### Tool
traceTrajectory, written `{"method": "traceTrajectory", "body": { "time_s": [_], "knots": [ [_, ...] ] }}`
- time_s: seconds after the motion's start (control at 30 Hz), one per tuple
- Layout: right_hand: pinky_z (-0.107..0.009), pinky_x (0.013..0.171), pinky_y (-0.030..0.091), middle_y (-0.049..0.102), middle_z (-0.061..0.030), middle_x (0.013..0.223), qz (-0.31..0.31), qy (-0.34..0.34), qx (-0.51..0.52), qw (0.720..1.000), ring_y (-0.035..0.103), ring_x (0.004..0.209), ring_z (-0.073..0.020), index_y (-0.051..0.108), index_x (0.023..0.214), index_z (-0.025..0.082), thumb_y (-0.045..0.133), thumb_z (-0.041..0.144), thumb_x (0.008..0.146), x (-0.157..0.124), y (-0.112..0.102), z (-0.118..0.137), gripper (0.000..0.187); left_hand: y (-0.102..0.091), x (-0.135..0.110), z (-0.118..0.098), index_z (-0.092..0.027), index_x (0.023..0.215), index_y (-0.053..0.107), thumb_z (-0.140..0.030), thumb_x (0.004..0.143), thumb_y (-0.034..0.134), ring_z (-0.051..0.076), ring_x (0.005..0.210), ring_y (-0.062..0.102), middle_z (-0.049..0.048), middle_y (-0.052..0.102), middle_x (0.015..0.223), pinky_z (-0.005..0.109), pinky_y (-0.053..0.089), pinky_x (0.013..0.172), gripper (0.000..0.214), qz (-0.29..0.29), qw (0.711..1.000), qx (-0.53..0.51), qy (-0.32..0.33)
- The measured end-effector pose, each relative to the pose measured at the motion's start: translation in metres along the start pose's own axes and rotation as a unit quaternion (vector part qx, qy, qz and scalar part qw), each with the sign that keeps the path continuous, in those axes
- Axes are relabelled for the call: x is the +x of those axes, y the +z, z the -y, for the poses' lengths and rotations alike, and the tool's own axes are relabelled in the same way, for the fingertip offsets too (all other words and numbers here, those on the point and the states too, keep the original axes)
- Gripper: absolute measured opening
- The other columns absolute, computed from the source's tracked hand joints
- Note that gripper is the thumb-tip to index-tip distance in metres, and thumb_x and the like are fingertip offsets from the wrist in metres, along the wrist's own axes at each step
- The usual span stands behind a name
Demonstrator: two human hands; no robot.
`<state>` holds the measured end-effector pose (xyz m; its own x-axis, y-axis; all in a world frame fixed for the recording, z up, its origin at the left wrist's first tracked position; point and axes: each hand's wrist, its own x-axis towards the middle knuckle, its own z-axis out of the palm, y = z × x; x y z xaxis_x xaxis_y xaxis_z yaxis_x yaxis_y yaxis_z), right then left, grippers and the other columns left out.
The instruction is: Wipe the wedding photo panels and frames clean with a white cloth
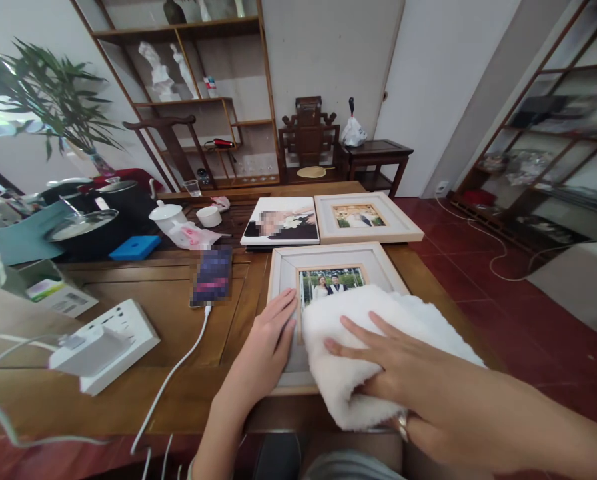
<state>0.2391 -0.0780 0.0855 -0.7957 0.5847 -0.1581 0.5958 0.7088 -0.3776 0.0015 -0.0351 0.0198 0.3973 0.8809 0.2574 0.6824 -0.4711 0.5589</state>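
Note:
A light wood picture frame (388,263) lies flat near the table's front edge, a photo of two people inside its pale mat. Along its left side, my left hand (271,340) rests flat with the fingers stretched out together. My right hand (383,353) presses a fluffy white cloth (418,313) onto the frame's right half, fingers spread over it and part of the hand tucked into a fold. The cloth hides the lower right of the photo and hangs past the frame's right edge.
Behind lie another framed photo (403,223) and a white-edged photo panel (303,233). Leftward are a phone (212,277) on a charging cable, a white power strip (123,340), a blue sponge-like block (134,248), a white teapot (167,217) and a lidded pan (81,230).

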Motion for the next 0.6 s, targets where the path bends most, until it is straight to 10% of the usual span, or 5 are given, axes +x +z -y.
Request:
{"method": "traceTrajectory", "body": {
  "time_s": [0.27,0.6],
  "knots": [
    [-0.055,0.112,0.010,0.028,-0.0027,0.150,-0.112,0.058,-0.079,0.989,0.008,0.140,-0.0284,0.060,0.119,0.022,0.048,0.008,0.065,0.027,0.018,-0.033,0.057,0.001,-0.001,0.001,-0.016,0.131,0.051,-0.023,0.094,0.036,0.022,0.134,0.037,0.0101,0.045,0.142,0.044,0.031,0.112,0.040,-0.003,1.000,-0.004,-0.002],
    [-0.063,0.106,0.014,0.015,-0.0146,0.153,-0.156,0.123,-0.173,0.965,0.005,0.138,-0.0396,0.050,0.131,0.016,0.049,0.009,0.074,0.102,-0.013,-0.070,0.058,-0.002,-0.007,-0.001,-0.020,0.145,0.026,-0.035,0.097,0.028,0.021,0.141,0.021,0.0069,0.025,0.153,0.041,0.019,0.116,0.050,-0.021,0.998,-0.058,-0.027]
  ]
}}
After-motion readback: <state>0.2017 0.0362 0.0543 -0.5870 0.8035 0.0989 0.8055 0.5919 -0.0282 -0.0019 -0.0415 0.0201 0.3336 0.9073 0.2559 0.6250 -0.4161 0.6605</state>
